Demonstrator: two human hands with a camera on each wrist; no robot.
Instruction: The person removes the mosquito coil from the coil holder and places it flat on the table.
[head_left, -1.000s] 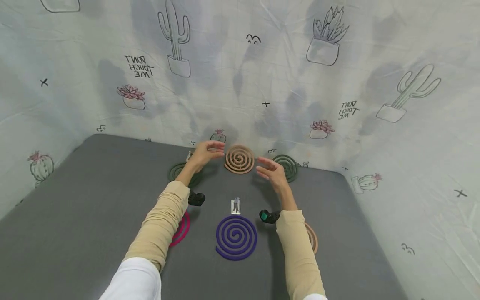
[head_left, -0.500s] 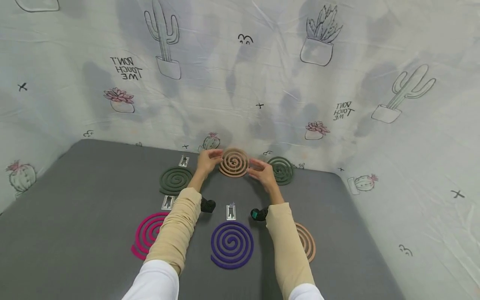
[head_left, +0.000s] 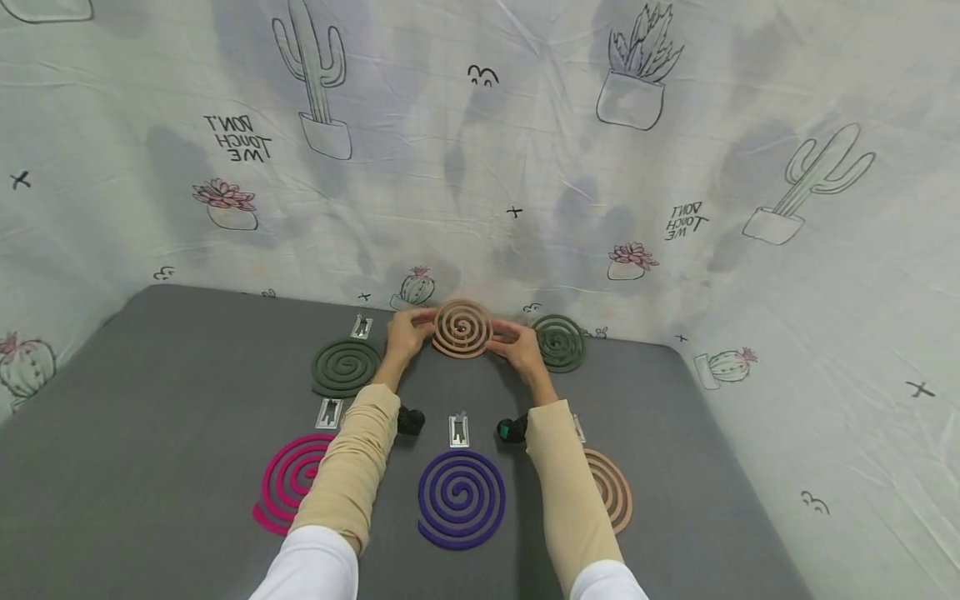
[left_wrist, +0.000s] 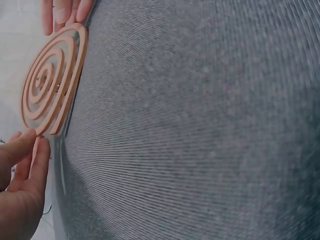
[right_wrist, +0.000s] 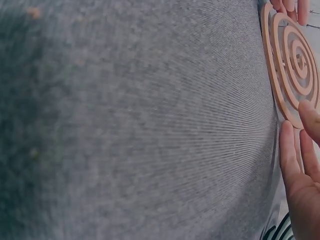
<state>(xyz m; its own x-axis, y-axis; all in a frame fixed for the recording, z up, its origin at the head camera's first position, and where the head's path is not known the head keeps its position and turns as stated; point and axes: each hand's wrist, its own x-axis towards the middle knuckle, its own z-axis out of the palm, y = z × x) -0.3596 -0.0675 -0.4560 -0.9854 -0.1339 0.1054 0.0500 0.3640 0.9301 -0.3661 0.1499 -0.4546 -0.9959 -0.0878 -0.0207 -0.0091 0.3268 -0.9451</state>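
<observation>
A tan mosquito coil is at the back of the grey table, its spiral face toward me and apparently raised steeply. My left hand holds its left edge between thumb and fingers; in the left wrist view, that hand's thumb touches the rim. On the opposite side my right hand pinches the right edge, with the thumb over the rim in the right wrist view and the fingers behind or below. What backs the coil is hidden.
Green coils lie left and right of it. Nearer me are a pink coil, a purple coil and another tan coil, partly under the right sleeve. Small metal stands lie among them. A cactus-print cloth hangs behind the table.
Both hands have moved in toward the tan coil, from a gap on each side to contact with its edges. The head view has shifted slightly, uncovering the pink coil.
</observation>
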